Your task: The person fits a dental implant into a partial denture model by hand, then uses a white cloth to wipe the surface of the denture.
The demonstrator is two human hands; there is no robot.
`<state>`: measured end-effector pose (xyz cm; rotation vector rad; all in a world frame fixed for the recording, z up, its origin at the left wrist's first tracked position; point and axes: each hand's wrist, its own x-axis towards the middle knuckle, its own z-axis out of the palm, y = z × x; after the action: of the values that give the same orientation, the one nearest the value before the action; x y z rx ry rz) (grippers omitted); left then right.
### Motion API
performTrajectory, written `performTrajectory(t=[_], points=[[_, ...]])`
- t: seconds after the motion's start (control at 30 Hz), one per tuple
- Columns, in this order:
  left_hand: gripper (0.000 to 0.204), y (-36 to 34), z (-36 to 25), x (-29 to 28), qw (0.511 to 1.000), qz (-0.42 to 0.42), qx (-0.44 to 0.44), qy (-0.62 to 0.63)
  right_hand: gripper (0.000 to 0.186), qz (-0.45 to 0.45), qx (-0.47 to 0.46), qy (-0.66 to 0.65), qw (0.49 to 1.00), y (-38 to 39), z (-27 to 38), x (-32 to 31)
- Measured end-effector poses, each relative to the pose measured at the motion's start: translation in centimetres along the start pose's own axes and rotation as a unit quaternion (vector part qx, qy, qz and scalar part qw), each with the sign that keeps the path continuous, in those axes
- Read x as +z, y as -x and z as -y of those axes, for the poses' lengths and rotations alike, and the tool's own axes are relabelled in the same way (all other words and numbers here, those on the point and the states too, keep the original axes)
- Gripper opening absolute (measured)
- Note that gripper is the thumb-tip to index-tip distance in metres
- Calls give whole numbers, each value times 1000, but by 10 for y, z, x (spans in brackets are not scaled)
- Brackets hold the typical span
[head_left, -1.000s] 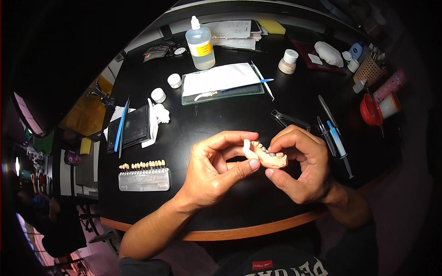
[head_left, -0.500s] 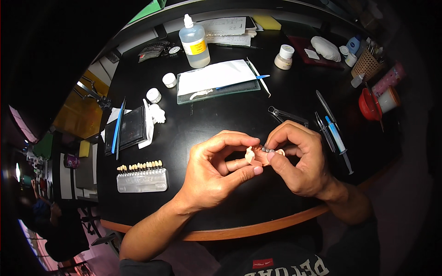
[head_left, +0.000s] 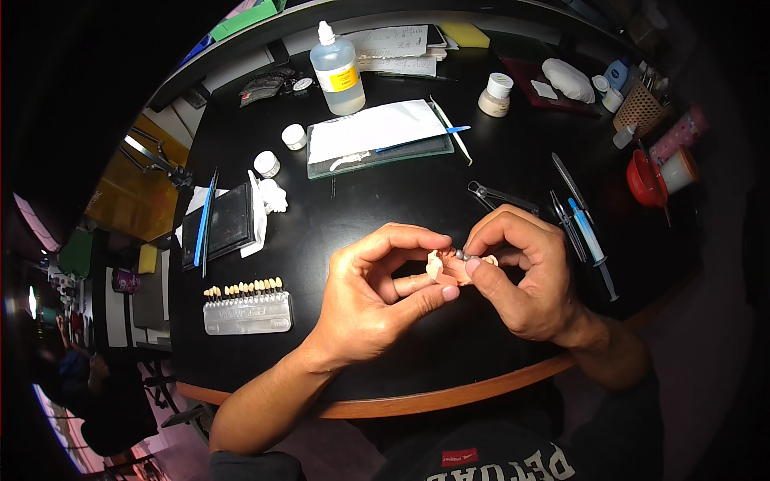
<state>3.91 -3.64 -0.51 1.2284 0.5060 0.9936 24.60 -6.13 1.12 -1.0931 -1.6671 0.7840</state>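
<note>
It's prob. a dental lab, w/ shade guide (head_left: pixel 247 313) & tooth cast (head_left: pixel 449 273).

Since a second ago the teeth model (head_left: pixel 443 276) has turned, its blunt end now facing about seven o'clock. The right hand's (head_left: pixel 529 280) thumb (head_left: pixel 488 279) has shifted from the model's five o'clock edge to its three o'clock side. A green object (head_left: pixel 247 19) has appeared at the view's eleven o'clock.

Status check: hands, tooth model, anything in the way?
Left hand and right hand holding tooth model above table. Grey teeth between hands. Metal tool beyond right hand, apart from model.
</note>
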Motion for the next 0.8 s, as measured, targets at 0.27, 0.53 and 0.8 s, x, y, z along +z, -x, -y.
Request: performTrajectory(t=[0.27, 0.53, 0.8], points=[[39, 0, 1, -1, 1000, 2, 2, -1, 3, 2, -5, 3, 1000, 0, -1, -1], [38, -1, 3, -1, 1000, 0, 1, 13, 5, -22, -22, -15, 999, 0, 0, 4], [41, 0, 2, -3, 999, -6, -23, 28, 9, 20, -23, -17, 999, 0, 3, -1]])
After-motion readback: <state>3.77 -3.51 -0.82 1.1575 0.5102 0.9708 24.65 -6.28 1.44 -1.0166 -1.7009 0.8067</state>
